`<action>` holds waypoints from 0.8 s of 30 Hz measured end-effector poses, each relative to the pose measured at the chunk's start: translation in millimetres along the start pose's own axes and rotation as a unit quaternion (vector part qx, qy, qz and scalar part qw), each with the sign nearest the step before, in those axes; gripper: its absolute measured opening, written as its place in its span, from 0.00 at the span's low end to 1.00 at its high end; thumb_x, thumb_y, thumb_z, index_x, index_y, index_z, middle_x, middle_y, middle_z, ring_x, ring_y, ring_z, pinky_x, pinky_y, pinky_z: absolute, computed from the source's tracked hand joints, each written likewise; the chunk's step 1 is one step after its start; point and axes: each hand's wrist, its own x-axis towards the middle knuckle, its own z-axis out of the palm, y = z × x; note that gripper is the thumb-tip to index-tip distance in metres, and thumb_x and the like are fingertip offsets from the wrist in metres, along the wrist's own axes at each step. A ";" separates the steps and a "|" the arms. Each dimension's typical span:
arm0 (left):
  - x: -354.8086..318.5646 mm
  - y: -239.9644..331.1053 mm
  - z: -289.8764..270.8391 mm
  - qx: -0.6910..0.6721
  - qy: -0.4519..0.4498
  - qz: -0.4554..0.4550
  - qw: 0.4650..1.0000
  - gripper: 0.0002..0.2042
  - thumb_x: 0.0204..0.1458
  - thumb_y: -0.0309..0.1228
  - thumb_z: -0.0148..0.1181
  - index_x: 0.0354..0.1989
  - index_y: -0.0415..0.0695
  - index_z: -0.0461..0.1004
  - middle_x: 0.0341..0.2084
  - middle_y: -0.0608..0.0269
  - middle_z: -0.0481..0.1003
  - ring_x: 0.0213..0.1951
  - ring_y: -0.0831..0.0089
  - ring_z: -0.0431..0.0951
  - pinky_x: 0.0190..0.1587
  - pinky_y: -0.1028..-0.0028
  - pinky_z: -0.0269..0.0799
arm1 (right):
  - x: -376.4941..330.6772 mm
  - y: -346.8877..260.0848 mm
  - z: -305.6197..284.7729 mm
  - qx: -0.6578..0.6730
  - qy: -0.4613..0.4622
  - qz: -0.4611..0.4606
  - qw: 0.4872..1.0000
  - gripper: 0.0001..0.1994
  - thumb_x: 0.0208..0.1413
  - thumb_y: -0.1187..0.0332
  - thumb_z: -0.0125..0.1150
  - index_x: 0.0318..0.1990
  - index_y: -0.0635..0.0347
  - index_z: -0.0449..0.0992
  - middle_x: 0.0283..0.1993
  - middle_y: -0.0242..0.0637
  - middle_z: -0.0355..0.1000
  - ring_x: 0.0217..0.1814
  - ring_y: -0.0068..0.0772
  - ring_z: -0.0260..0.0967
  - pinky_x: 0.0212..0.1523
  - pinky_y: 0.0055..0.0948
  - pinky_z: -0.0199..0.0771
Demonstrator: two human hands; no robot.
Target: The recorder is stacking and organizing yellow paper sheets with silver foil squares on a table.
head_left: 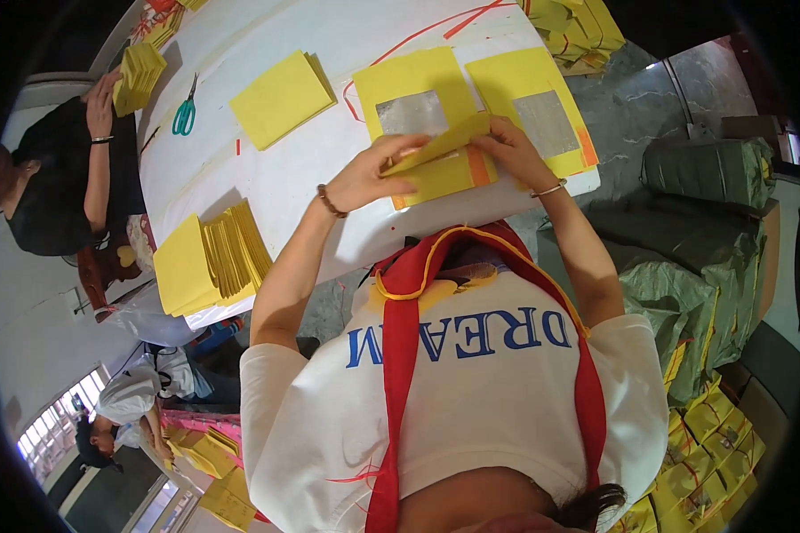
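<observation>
One partly folded yellow joss paper sheet (443, 182), gripped by left hand (364, 178) at its left end and right hand (514, 155) at its right, over white tabletop (276, 186), near two silver-patched sheets (418, 78).

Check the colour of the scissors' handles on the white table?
Teal, a blue-green; the scissors' handles show best in the head view.

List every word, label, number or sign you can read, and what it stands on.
White shirt: large blue capitals, upside down here; legible, but I won't copy the wording.
Yellow sheet, lower left: faint marks, too small to read.
Held yellow paper: no readable text.
</observation>
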 end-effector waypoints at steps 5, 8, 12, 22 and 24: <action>1.0 -27.8 -23.3 0.425 0.075 0.233 0.871 0.20 0.40 0.25 0.59 0.46 0.45 0.73 0.48 0.52 0.69 0.50 0.54 0.68 0.53 0.62 0.62 | 2.3 -17.5 3.8 0.030 0.036 0.082 0.996 0.12 0.52 0.72 0.54 0.45 0.59 0.74 0.49 0.37 0.69 0.50 0.33 0.65 0.50 0.29 0.63; -6.4 -22.0 -17.3 0.416 0.111 0.231 0.873 0.18 0.42 0.25 0.56 0.45 0.46 0.73 0.47 0.55 0.70 0.48 0.56 0.70 0.50 0.64 0.64 | 0.9 -19.8 -0.4 -0.209 0.092 -0.204 0.952 0.16 0.47 0.77 0.51 0.45 0.53 0.75 0.52 0.33 0.69 0.56 0.36 0.62 0.52 0.32 0.60; -29.9 -9.5 -6.7 0.465 0.104 0.264 0.839 0.16 0.44 0.22 0.52 0.43 0.50 0.74 0.40 0.64 0.73 0.44 0.64 0.72 0.43 0.68 0.66 | -16.0 -32.8 1.1 -0.392 0.073 -0.245 0.884 0.20 0.41 0.79 0.51 0.44 0.48 0.76 0.54 0.30 0.68 0.60 0.39 0.59 0.53 0.34 0.57; -25.2 -33.6 4.7 0.221 0.152 -0.133 0.954 0.12 0.53 0.35 0.54 0.41 0.42 0.73 0.19 0.54 0.72 0.23 0.59 0.73 0.29 0.64 0.66 | -13.1 -41.3 19.8 -0.267 0.058 -0.028 0.961 0.16 0.49 0.64 0.61 0.46 0.55 0.73 0.32 0.37 0.74 0.36 0.35 0.71 0.37 0.29 0.65; -14.9 -47.7 1.3 0.117 0.203 -0.111 0.966 0.13 0.53 0.37 0.54 0.42 0.40 0.73 0.17 0.53 0.72 0.20 0.61 0.72 0.26 0.64 0.64 | -6.2 -52.2 29.7 -0.162 0.120 -0.001 0.979 0.19 0.50 0.62 0.62 0.49 0.57 0.71 0.28 0.39 0.73 0.30 0.36 0.71 0.32 0.29 0.67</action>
